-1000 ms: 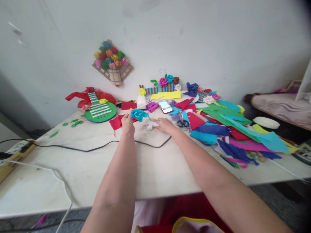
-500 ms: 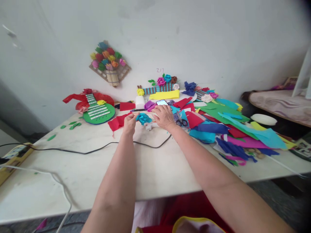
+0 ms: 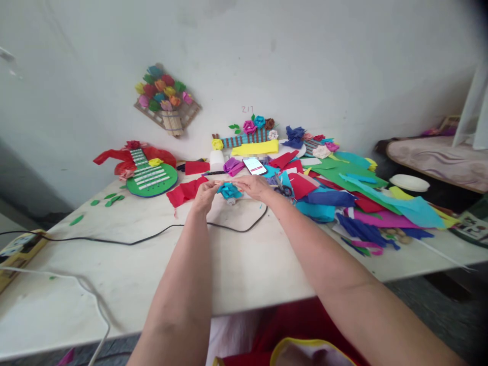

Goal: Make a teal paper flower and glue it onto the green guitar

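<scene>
Over the far half of the table, my left hand [image 3: 206, 195] and my right hand [image 3: 254, 186] are closed in pinches a short way apart. Between their fingertips runs a thin pale stick [image 3: 227, 182], one end in each hand. A crumpled blue crepe paper flower [image 3: 229, 191] sits just below the stick, close to the fingers of both hands; I cannot tell whether it is fixed to the stick. Something small and whitish [image 3: 231, 202] shows under the flower, mostly hidden.
Behind my hands lies a lit phone [image 3: 254, 166]. Scissors [image 3: 282, 188] and heaped coloured paper [image 3: 335, 198] are to the right, red paper [image 3: 185, 191] and a green paper guitar [image 3: 152, 179] to the left. A black cable [image 3: 131, 244] crosses the table.
My right hand has lowered from beside the phone to the stick, uncovering the phone screen. Both hands are closer together around the blue flower. The view has shifted slightly.
</scene>
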Motion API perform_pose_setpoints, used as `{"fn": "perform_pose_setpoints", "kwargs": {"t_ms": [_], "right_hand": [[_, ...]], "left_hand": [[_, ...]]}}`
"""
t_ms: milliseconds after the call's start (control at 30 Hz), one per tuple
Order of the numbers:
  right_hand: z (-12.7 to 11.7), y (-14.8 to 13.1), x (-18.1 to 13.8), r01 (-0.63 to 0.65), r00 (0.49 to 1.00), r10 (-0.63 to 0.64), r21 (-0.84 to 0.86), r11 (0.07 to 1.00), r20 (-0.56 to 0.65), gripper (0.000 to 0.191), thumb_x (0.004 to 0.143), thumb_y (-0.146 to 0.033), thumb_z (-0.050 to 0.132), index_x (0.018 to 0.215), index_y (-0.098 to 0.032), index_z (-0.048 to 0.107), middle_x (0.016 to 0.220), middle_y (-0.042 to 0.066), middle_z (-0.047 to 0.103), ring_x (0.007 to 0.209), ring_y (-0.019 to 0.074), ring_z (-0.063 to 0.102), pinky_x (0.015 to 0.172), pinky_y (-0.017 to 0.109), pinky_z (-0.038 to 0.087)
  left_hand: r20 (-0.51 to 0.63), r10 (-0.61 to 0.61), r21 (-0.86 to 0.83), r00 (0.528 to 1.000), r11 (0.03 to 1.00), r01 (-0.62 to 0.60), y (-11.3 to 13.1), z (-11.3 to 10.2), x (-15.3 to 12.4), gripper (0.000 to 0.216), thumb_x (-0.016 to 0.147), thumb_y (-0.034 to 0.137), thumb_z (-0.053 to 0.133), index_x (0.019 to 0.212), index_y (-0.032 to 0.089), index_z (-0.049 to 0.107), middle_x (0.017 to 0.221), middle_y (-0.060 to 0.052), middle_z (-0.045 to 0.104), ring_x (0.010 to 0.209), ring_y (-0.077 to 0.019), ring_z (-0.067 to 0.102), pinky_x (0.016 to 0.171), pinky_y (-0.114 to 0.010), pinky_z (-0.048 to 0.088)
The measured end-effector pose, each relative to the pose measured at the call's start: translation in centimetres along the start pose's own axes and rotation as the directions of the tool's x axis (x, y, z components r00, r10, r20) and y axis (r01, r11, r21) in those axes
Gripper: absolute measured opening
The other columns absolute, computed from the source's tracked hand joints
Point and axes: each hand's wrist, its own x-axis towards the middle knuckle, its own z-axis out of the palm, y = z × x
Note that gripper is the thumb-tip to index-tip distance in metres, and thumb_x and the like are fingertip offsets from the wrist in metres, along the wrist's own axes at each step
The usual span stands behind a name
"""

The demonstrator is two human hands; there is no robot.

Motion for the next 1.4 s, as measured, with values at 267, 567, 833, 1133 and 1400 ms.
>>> {"fn": "perform_pose_setpoints", "kwargs": {"t_ms": [267,567,833,1133,1400], "right_hand": [[0.1,0.4,0.2,0.052,0.999,-0.052,0.047,0.998,0.012,0.033,0.085,-0.026,0.049,0.116,-0.029,0.061,0.104,0.000,0.069,0.088,0.0136,0.062,0.071,0.020,0.043],[0.2,0.4,0.4,0.016,0.999,-0.014,0.067,0.998,-0.033,0.032,0.083,-0.023,0.052,0.113,-0.026,0.064,0.099,0.001,0.070,0.087,0.0140,0.062,0.072,0.021,0.043],[0.1,0.1,0.2,-0.046,0.997,0.050,0.078,0.996,-0.052,0.030,0.084,-0.024,0.052,0.111,-0.026,0.065,0.098,0.001,0.071,0.086,0.0144,0.063,0.071,0.022,0.045],[0.1,0.0,0.2,-0.053,0.997,0.058,0.105,0.993,-0.044,0.030,0.084,-0.024,0.051,0.110,-0.026,0.065,0.100,0.001,0.070,0.090,0.0153,0.063,0.075,0.023,0.046],[0.3,0.1,0.3,-0.039,0.998,0.045,0.109,0.993,-0.052,0.030,0.084,-0.025,0.051,0.110,-0.027,0.065,0.101,0.000,0.070,0.091,0.0143,0.063,0.076,0.022,0.046]], "left_hand": [[0.049,-0.008,-0.025,0.999,1.000,0.009,-0.4,-0.2,0.1,0.025,0.056,0.037,0.076,0.064,0.014,0.068,0.060,-0.003,0.064,0.055,-0.0133,0.055,0.064,-0.028,0.044],[0.110,-0.137,-0.220,0.984,0.962,0.159,0.1,-0.4,-0.3,0.026,0.063,0.036,0.066,0.078,0.016,0.069,0.081,-0.006,0.069,0.076,-0.0191,0.061,0.072,-0.031,0.045],[0.175,-0.125,-0.145,0.977,0.978,0.151,-0.2,-0.3,-0.3,0.031,0.053,0.018,0.073,0.083,0.015,0.067,0.077,-0.005,0.067,0.068,-0.0166,0.061,0.068,-0.030,0.045],[0.043,-0.124,-0.101,0.991,0.987,0.127,-0.3,0.3,-0.4,0.026,0.047,0.017,0.077,0.071,0.015,0.064,0.067,-0.003,0.066,0.062,-0.0155,0.060,0.065,-0.029,0.046],[0.010,-0.020,-0.050,1.000,0.999,0.021,0.0,0.6,-0.4,0.029,0.045,0.019,0.078,0.070,0.014,0.064,0.064,-0.002,0.066,0.061,-0.0163,0.061,0.068,-0.032,0.047]]}}
